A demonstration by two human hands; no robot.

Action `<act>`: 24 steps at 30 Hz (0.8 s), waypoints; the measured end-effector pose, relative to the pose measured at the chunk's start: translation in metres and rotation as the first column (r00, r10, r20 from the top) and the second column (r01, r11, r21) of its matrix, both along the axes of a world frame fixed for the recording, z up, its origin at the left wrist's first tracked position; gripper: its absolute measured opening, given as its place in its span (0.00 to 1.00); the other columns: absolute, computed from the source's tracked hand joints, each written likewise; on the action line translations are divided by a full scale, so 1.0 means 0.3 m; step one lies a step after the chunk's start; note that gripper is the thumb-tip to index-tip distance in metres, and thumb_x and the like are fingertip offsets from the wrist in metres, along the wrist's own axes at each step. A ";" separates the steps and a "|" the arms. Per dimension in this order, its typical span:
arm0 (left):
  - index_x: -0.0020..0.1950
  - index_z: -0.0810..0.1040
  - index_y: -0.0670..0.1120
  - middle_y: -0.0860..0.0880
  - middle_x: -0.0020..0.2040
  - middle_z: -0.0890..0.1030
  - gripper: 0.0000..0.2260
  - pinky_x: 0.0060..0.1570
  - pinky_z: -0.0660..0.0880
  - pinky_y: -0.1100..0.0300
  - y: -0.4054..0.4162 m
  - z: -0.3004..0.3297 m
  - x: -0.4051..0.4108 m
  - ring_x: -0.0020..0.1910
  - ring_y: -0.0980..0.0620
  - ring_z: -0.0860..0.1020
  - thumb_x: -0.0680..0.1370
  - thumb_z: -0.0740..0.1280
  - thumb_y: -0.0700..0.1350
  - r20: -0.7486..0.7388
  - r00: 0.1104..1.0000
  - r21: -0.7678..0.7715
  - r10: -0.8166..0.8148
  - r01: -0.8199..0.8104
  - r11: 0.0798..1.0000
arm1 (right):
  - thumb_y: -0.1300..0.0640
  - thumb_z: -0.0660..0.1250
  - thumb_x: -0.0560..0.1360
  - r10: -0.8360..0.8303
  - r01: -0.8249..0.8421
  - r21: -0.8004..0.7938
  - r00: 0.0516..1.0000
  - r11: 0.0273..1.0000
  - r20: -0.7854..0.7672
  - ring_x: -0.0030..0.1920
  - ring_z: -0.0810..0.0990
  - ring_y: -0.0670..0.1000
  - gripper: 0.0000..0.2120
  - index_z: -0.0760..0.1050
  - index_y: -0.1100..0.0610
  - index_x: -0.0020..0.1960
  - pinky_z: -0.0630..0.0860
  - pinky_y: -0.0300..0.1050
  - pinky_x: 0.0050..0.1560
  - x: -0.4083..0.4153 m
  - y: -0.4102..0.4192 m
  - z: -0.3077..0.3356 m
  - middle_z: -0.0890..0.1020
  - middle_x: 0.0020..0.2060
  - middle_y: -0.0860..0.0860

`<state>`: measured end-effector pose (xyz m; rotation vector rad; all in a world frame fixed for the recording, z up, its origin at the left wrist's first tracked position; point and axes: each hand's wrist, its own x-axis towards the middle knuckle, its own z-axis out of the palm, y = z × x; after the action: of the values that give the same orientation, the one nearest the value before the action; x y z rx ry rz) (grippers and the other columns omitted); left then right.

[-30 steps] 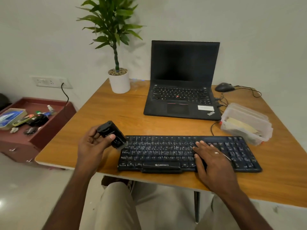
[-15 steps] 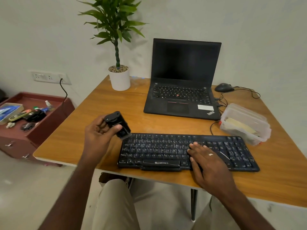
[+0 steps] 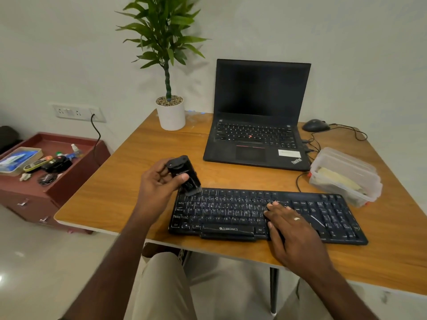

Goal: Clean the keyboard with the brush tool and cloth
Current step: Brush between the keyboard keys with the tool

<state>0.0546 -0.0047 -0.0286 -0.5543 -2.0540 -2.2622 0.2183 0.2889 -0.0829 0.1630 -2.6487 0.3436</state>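
Two hands are at work low in the frame. My left hand grips the black brush tool, fingers wrapped round its body and thumb pressed on its side; the tool is tilted, its bristle end pointing down and right, just at the upper left corner of the keyboard. Whether the bristles touch the keys I cannot tell. My right hand lies flat on the keyboard's right-of-centre keys, fingers straight and spread a little, holding nothing; a ring shows on one finger.

The keyboard is black and lies across the near part of the wooden counter, close to its front edge, its cable running off toward the right. Behind it, in the upper middle of the frame, stands an open laptop with a dark screen. To the laptop's right sits a black mouse with its wire looping beside it. A clear plastic box with its lid on rests at the right edge of the counter, just beyond the keyboard's far right corner, with something pale inside; I cannot tell what it is. A potted plant in a white pot stands at the counter's back left corner. At the left of the frame, lower than the counter, a dark red cabinet carries a clutter of small items.
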 end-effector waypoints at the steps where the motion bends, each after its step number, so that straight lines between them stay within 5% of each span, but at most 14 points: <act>1: 0.61 0.77 0.40 0.48 0.51 0.85 0.16 0.49 0.83 0.56 -0.023 0.003 -0.007 0.53 0.50 0.84 0.74 0.70 0.30 -0.007 1.000 0.008 0.020 -0.019 1.000 | 0.52 0.57 0.80 0.001 -0.001 -0.001 1.000 1.000 0.002 0.68 0.75 0.50 0.19 0.80 0.58 0.64 0.70 0.48 0.69 -0.001 0.000 0.000 0.81 0.63 0.54; 9: 0.61 0.78 0.38 0.47 0.53 0.85 0.16 0.50 0.82 0.52 -0.050 -0.019 -0.015 0.53 0.45 0.84 0.74 0.70 0.29 0.030 0.996 -0.062 -0.088 0.090 0.994 | 0.52 0.57 0.80 0.006 -0.006 -0.008 1.000 1.000 0.001 0.68 0.76 0.51 0.20 0.80 0.58 0.64 0.73 0.51 0.68 -0.006 0.002 -0.005 0.81 0.63 0.54; 14: 0.60 0.78 0.42 0.44 0.54 0.84 0.17 0.49 0.83 0.44 0.043 -0.030 -0.009 0.54 0.41 0.84 0.72 0.72 0.37 0.112 0.991 0.069 -0.066 0.059 0.996 | 0.52 0.57 0.80 0.006 -0.006 -0.013 1.000 1.000 -0.007 0.67 0.76 0.51 0.19 0.80 0.59 0.63 0.74 0.52 0.67 -0.004 0.000 -0.006 0.82 0.63 0.54; 17: 0.60 0.77 0.43 0.46 0.52 0.84 0.17 0.51 0.83 0.47 0.024 -0.026 -0.013 0.54 0.46 0.84 0.72 0.71 0.38 0.166 0.986 0.163 0.007 -0.034 0.986 | 0.52 0.57 0.80 0.011 -0.011 -0.020 1.000 1.000 -0.004 0.68 0.76 0.51 0.19 0.80 0.58 0.63 0.74 0.52 0.67 -0.003 -0.001 -0.005 0.81 0.63 0.54; 24: 0.61 0.77 0.37 0.50 0.51 0.85 0.16 0.48 0.82 0.58 -0.050 -0.007 -0.027 0.51 0.51 0.84 0.74 0.69 0.28 0.030 0.999 -0.073 -0.034 0.036 0.997 | 0.52 0.58 0.80 0.006 -0.006 -0.022 1.000 1.000 0.000 0.68 0.75 0.50 0.19 0.80 0.58 0.64 0.72 0.51 0.69 -0.006 0.007 -0.008 0.81 0.64 0.53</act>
<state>0.0463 -0.0196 -0.0308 -0.5698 -2.1652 -2.2338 0.2165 0.2910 -0.0854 0.1643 -2.6444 0.3744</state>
